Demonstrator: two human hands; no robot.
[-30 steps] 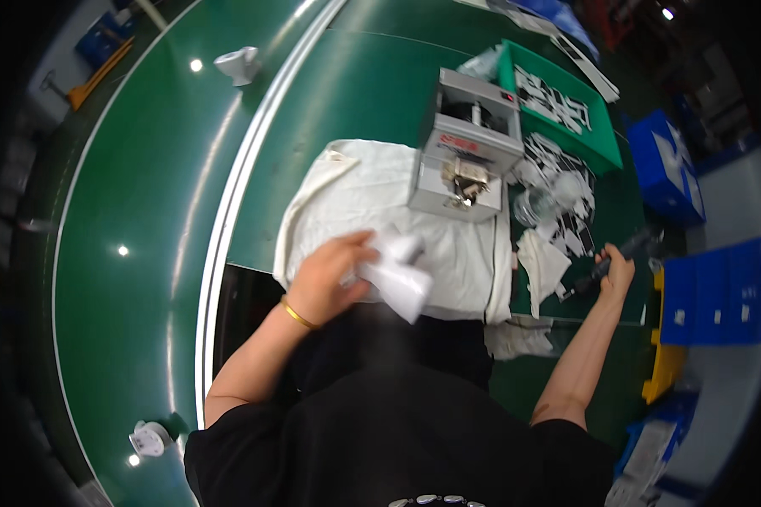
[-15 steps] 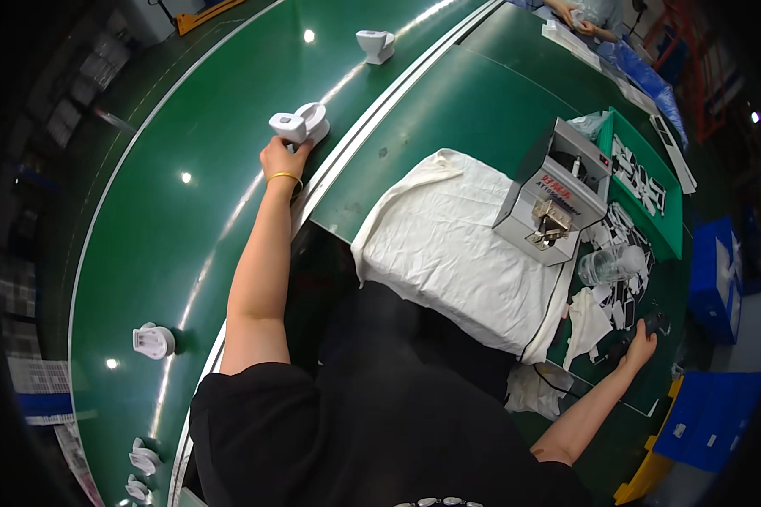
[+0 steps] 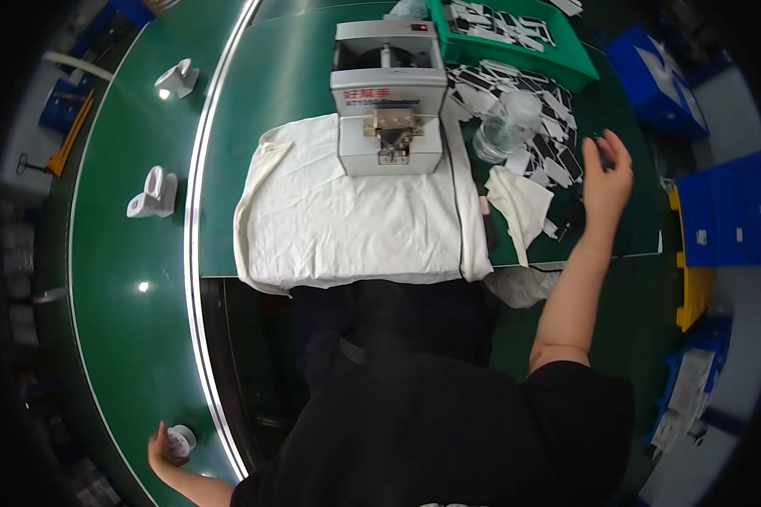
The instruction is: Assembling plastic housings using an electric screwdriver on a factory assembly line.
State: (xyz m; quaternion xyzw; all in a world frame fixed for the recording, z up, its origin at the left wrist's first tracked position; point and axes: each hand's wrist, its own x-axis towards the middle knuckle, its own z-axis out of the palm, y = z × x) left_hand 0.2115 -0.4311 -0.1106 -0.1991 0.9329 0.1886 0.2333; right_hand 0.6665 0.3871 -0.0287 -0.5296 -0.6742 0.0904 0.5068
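Far down at the lower left, my left hand [image 3: 166,448] is beside a small white plastic part [image 3: 181,440] on the green belt. Its fingers are spread along the part's left and lower sides; whether they touch it is unclear. My right hand [image 3: 609,173] is raised over the right side of the table, thumb and fingers curled around something small and dark that I cannot make out. Near its wrist lies a black tool-like object [image 3: 573,215]. Two white toilet-shaped parts, one nearer [image 3: 154,194] and one farther [image 3: 176,79], stand on the belt.
A grey tabletop machine [image 3: 389,101] stands at the back of a white cloth [image 3: 355,220]. Right of it are a clear jar [image 3: 492,140], a crumpled cloth [image 3: 520,203], several black-and-white flat pieces [image 3: 554,173] and a green bin [image 3: 516,55]. Blue bins [image 3: 727,211] stand farther right.
My left hand has left the toilet-shaped part it held and moved back down the belt to another one. My right hand has lifted away from the black tool-like object. The view has turned.
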